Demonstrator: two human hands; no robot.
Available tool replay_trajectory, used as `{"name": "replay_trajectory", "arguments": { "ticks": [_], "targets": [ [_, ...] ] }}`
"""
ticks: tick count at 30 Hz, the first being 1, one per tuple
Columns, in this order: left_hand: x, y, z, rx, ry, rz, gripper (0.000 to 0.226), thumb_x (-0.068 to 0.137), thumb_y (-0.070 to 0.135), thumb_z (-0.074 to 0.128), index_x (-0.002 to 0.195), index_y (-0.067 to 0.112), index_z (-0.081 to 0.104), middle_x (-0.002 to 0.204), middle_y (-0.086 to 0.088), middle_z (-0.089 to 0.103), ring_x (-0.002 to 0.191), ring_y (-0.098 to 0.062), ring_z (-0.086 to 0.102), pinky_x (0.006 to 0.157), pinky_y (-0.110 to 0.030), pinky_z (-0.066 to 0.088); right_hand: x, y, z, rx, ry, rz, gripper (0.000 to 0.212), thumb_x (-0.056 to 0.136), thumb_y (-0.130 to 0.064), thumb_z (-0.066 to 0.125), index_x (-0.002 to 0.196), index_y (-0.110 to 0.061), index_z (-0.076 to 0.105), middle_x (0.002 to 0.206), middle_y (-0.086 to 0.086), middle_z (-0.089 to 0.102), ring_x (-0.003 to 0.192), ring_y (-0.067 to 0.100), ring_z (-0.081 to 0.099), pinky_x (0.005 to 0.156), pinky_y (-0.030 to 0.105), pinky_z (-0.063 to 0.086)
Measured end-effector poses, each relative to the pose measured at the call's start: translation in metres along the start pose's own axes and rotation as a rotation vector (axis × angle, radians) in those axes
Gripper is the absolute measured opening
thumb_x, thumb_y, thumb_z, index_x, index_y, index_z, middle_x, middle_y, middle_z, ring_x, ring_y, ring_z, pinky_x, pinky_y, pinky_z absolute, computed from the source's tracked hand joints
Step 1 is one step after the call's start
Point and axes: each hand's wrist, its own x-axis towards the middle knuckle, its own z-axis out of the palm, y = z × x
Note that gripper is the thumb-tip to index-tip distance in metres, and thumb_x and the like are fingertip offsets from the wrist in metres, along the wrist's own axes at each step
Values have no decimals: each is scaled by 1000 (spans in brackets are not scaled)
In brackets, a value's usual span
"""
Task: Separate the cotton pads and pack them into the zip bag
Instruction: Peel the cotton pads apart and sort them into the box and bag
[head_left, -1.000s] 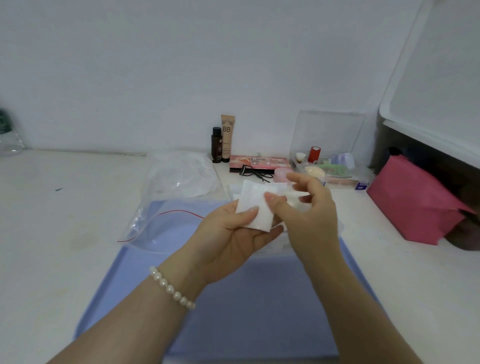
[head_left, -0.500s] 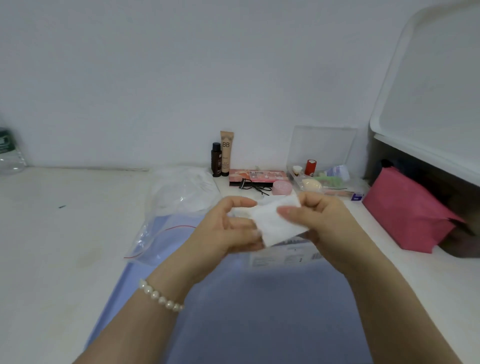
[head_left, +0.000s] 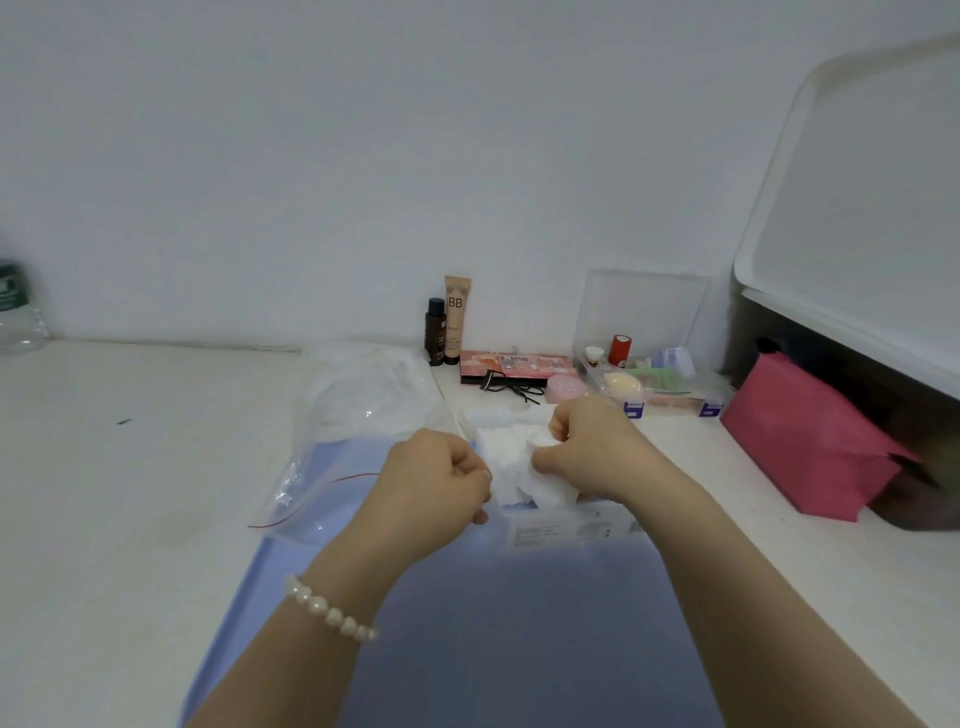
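Note:
A white cotton pad (head_left: 511, 462) is stretched between both hands above the blue tray (head_left: 519, 623). My left hand (head_left: 434, 486), with a pearl bracelet on its wrist, pinches the pad's left edge with curled fingers. My right hand (head_left: 587, 449) pinches the right edge, knuckles up. The pad looks fluffy and pulled apart in layers. A clear zip bag (head_left: 317, 488) with a red seal line lies flat on the tray's far left corner, left of my left hand. A clear pack with a printed label (head_left: 566, 530) lies on the tray under my hands.
A crumpled clear plastic bag (head_left: 374, 395) lies behind the zip bag. Against the wall stand a dark bottle (head_left: 435, 332), a BB tube (head_left: 456, 319), a pink palette (head_left: 514, 366) and a clear organiser box (head_left: 649, 374). A red pouch (head_left: 810, 441) sits right.
The hands turned knuckles up and moved apart, and the flat pad has been pulled open into fluffy layers. The camera view tilted upward.

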Motion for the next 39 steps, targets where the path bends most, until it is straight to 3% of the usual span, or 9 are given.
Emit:
{"name": "replay_trajectory", "arguments": {
  "ticks": [3, 5, 8, 13, 20, 26, 31, 36, 39],
  "targets": [
    [-2, 1, 6, 32, -1, -8, 20, 85, 6, 47, 78, 20, 59, 89, -6, 69, 78, -19, 69, 75, -41, 57, 0, -5, 6, -185, -13, 51, 30, 81, -18, 60, 64, -13, 35, 63, 2, 39, 55, 16, 38, 49, 25, 34],
    [-4, 2, 10, 49, 3, 0, 21, 84, 8, 45, 84, 25, 56, 99, -6, 66, 84, -21, 68, 77, -40, 56, 1, -8, 12, -239, -15, 66, 30, 82, -19, 58, 63, -13, 35, 64, 2, 41, 54, 14, 38, 45, 25, 26],
    [-6, 3, 12, 23, 5, -9, 21, 83, 8, 44, 87, 26, 54, 98, -7, 66, 82, -22, 69, 75, -42, 57, 3, -13, 23, -230, -48, 90, 28, 83, -17, 58, 65, -13, 37, 65, 2, 43, 55, 13, 40, 44, 24, 27],
    [-5, 2, 10, -8, 13, -20, 20, 82, 6, 49, 90, 24, 55, 79, -9, 70, 78, -23, 70, 72, -44, 56, 2, -18, 24, -245, -134, 103, 32, 81, -19, 65, 66, -12, 38, 65, 1, 43, 55, 12, 41, 45, 22, 30],
    [-7, 5, 12, -19, -5, -21, 19, 83, 8, 51, 92, 25, 52, 82, -12, 70, 82, -26, 70, 73, -47, 56, 0, -15, 18, -207, -173, 80, 35, 88, -26, 54, 60, -12, 38, 60, 3, 44, 56, 17, 44, 50, 25, 33],
    [-6, 4, 14, -26, -27, -12, 25, 80, 4, 46, 92, 26, 52, 81, -13, 70, 83, -27, 69, 74, -47, 56, -4, -11, 11, -235, -194, 58, 30, 88, -11, 47, 59, -11, 37, 58, 4, 40, 53, 17, 38, 50, 25, 30],
    [-5, 2, 15, -68, -5, 10, 28, 79, 2, 45, 85, 28, 52, 79, -14, 71, 82, -29, 69, 73, -48, 56, 0, -11, 21, -249, -199, 71, 38, 93, -15, 48, 58, -12, 34, 57, 3, 34, 50, 16, 32, 47, 23, 26],
    [-10, 7, -4, 0, 247, 221, 26, 78, -1, 51, 79, 24, 60, 65, -2, 68, 69, -17, 66, 72, -31, 53, -6, -4, 16, -229, -91, 73, 37, 94, -29, 46, 62, -13, 40, 65, 3, 48, 59, 18, 44, 50, 25, 31],
    [-14, 8, -33, 208, 311, 356, 23, 74, 0, 61, 83, 21, 64, 81, 8, 59, 79, -9, 51, 70, -15, 37, -23, -9, 7, -138, 127, -21, 32, 91, -30, 49, 66, -11, 54, 69, 2, 60, 66, 22, 54, 56, 28, 42]
  ]
}}
